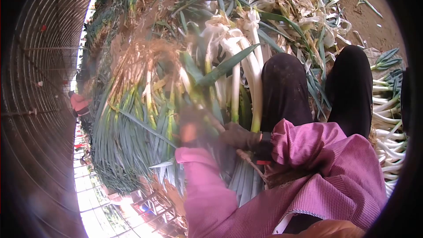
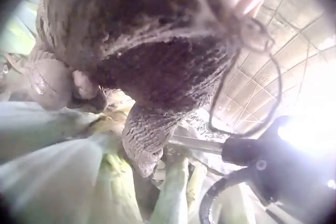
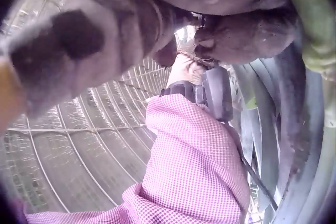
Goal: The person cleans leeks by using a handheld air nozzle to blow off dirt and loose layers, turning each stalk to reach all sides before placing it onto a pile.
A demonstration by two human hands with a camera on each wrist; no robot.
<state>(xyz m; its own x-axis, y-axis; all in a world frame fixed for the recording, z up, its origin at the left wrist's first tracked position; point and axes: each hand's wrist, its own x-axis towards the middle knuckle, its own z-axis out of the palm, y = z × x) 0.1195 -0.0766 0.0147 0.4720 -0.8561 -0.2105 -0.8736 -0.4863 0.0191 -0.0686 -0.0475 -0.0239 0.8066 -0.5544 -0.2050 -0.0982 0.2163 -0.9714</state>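
Observation:
Long green onions with white stems and blue-green leaves lie in a bundle under both hands. My right hand, in a dark dirty glove, grips a thin brown cord over the leaves. Close beside it on the left, my left hand is blurred in the head view. The left wrist view shows the left glove bent, its thumb pointing down over the stems. Between the two hands, a bit of brown twine shows in the right wrist view. Most fingertips are hidden.
A large heap of untrimmed onions lies on the left. Peeled husks cover the ground ahead; white-stemmed onions lie in a row beyond the knees. Another person is farther off beside the greenhouse wall.

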